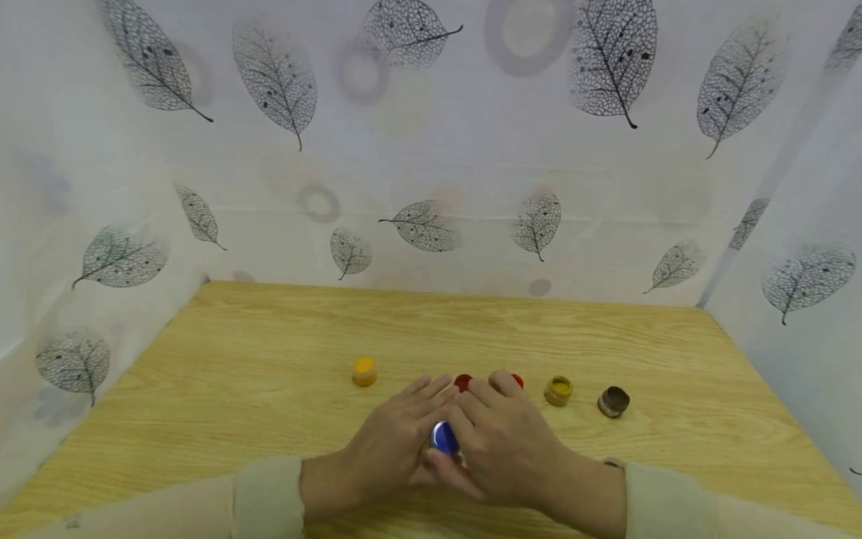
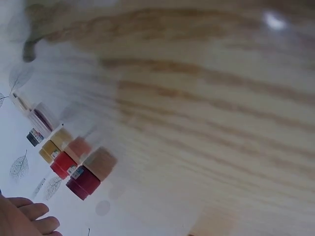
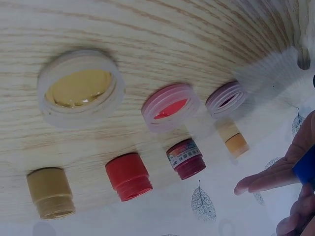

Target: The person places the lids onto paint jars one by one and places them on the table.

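In the head view a blue paint jar (image 1: 444, 437) sits between my two hands, low in the middle. My left hand (image 1: 393, 434) holds it against the palm and thumb, its other fingers stretched forward. My right hand (image 1: 508, 442) grips it from the other side with bent fingers, the thumb beneath. Only a blue edge of the jar (image 3: 306, 167) shows in the right wrist view, near outstretched fingers (image 3: 268, 179). Most of the jar is hidden by the hands. Just beyond them stand a dark red jar (image 1: 463, 382) and a red jar (image 1: 517, 380), both partly covered.
An orange jar (image 1: 364, 370) stands left of the hands. To the right are a mustard jar (image 1: 558, 390) and a brown jar (image 1: 613, 402). Clear round lids (image 3: 81, 88) smeared with paint lie near the jars. Leaf-printed cloth (image 1: 431, 165) encloses the wooden table (image 1: 269, 337).
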Tool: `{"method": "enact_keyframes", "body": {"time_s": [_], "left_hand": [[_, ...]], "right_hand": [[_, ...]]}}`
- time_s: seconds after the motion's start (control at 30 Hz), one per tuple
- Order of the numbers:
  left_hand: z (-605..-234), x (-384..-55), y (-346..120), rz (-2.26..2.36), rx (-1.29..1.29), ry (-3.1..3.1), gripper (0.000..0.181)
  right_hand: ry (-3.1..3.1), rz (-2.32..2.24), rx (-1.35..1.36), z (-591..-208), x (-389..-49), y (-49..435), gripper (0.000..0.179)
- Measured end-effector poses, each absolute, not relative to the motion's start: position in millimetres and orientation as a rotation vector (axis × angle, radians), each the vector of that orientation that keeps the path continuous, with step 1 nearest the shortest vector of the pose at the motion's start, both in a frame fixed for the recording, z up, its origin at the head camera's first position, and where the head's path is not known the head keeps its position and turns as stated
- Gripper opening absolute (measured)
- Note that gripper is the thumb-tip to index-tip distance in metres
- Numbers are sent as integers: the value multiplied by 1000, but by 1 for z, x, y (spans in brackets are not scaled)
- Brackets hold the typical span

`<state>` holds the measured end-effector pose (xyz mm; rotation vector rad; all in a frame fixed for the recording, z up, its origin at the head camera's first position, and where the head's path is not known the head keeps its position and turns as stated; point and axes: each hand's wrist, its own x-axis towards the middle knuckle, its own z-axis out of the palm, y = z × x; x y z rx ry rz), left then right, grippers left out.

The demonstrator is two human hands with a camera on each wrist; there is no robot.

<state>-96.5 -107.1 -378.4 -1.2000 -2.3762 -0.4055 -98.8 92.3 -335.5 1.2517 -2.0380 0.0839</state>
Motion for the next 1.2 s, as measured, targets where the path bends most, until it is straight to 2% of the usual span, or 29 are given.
{"method": "enact_keyframes", "body": {"time_s": [0.2,0.6,1.03,1.2], "left_hand": [[-375,-99,-110,-338,-1221,-2371,81],[-370,-97,-108,-298,-1162,-2366,76],[-371,-100,-108,-210,-1127,-2257,49],[-373,-102,-109,-269,-1127,-2275,44]], "right_hand": [[-2046,43,1216,-336,-100,97,62],[-2192,90,1241,-336,-94,94,56],[-2306,109,1173,-334,-91,81,38],[-2414,104,1139,-333,-90,79,36]]}}
